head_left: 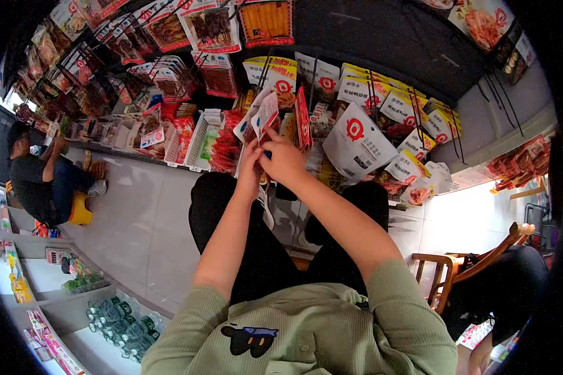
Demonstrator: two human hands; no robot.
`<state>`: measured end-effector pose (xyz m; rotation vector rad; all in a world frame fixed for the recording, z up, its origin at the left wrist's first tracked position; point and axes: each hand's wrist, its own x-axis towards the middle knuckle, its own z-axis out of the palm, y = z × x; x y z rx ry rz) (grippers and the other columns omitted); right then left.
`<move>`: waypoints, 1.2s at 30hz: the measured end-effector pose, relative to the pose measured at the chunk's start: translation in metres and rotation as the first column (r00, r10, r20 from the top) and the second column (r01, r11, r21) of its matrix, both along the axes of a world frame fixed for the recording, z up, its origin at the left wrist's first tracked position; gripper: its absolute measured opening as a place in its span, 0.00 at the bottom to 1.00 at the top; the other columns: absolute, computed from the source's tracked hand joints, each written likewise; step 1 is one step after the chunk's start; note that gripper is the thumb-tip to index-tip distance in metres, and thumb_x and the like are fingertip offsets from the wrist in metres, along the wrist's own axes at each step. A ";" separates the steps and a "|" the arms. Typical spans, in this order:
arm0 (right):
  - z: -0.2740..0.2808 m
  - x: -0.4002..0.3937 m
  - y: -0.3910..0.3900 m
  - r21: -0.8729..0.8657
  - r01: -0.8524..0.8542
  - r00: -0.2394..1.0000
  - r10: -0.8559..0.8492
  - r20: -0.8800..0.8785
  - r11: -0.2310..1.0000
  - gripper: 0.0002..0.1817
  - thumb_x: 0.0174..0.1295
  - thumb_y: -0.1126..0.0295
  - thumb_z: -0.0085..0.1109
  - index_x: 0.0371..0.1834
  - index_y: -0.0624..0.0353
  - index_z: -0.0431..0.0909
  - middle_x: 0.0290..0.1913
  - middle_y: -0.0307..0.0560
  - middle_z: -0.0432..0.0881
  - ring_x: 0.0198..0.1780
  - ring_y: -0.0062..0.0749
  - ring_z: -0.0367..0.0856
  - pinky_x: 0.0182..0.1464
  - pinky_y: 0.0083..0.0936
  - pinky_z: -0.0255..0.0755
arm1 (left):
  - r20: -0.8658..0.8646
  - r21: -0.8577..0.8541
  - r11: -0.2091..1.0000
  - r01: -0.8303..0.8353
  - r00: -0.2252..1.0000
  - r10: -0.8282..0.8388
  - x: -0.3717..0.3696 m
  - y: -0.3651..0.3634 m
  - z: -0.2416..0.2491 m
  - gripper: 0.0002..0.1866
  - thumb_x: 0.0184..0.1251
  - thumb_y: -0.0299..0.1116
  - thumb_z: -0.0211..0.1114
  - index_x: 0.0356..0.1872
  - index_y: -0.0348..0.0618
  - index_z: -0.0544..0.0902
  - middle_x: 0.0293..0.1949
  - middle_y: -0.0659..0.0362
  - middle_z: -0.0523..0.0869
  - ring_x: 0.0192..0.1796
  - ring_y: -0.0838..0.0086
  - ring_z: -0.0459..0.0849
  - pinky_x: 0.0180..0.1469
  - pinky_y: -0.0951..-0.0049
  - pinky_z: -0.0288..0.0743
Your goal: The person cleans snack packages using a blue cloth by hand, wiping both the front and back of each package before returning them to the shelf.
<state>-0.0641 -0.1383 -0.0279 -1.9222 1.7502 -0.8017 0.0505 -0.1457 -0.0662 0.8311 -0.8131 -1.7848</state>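
Note:
In front of my knees, both hands hold a small bundle of white-and-red snack packets (257, 120), tilted upright. My left hand (250, 164) is closed on their lower edge. My right hand (283, 157) meets it, its fingers pressed on the packets' right side. A small dark blue spot shows between the hands; I cannot make out what it is. Just right of the packets stands a red packet (303, 117). A large white pouch with a red round logo (360, 140) leans nearby, apart from my right hand.
Snack packs (381, 103) hang on black hooks along the rack. White baskets (198, 145) with red packets line the lower shelf. A person (34, 172) sits on a yellow stool at left. Bottles (122, 325) fill a shelf at lower left; a wooden chair (444, 275) stands right, occupied by another person.

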 end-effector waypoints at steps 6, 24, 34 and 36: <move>-0.011 0.003 -0.012 -0.058 0.008 0.996 -0.013 -0.087 0.998 0.14 0.49 0.63 0.56 0.35 0.58 0.81 0.64 0.49 0.65 0.50 0.50 0.75 0.50 0.39 0.71 | -0.069 0.043 0.998 -0.041 0.997 0.044 -0.006 -0.008 -0.010 0.29 0.64 0.39 0.51 0.65 0.43 0.58 0.59 0.55 0.68 0.61 0.68 0.67 0.61 0.70 0.60; -0.012 0.019 -0.016 0.018 -0.011 0.985 0.014 -0.170 1.000 0.12 0.50 0.64 0.56 0.36 0.56 0.81 0.66 0.48 0.63 0.54 0.49 0.72 0.53 0.39 0.68 | -0.016 -0.057 0.981 -0.184 0.983 0.184 -0.007 -0.016 -0.031 0.25 0.65 0.45 0.48 0.59 0.43 0.65 0.55 0.55 0.72 0.57 0.67 0.71 0.56 0.67 0.64; -0.028 0.027 -0.012 0.057 -0.086 0.977 0.095 -0.191 0.995 0.12 0.49 0.65 0.58 0.38 0.49 0.82 0.68 0.45 0.60 0.56 0.48 0.72 0.50 0.38 0.73 | 0.133 0.243 0.925 -0.293 0.954 0.268 -0.001 -0.002 -0.034 0.22 0.67 0.47 0.45 0.51 0.41 0.72 0.48 0.57 0.78 0.51 0.70 0.76 0.53 0.70 0.67; -0.034 0.025 -0.006 0.032 -0.095 0.976 0.099 -0.194 0.995 0.13 0.49 0.64 0.58 0.39 0.49 0.81 0.64 0.46 0.65 0.53 0.48 0.73 0.48 0.39 0.73 | 0.142 0.205 0.935 -0.289 0.954 0.263 0.004 -0.005 -0.052 0.21 0.67 0.46 0.45 0.51 0.42 0.72 0.47 0.57 0.78 0.50 0.69 0.77 0.52 0.69 0.68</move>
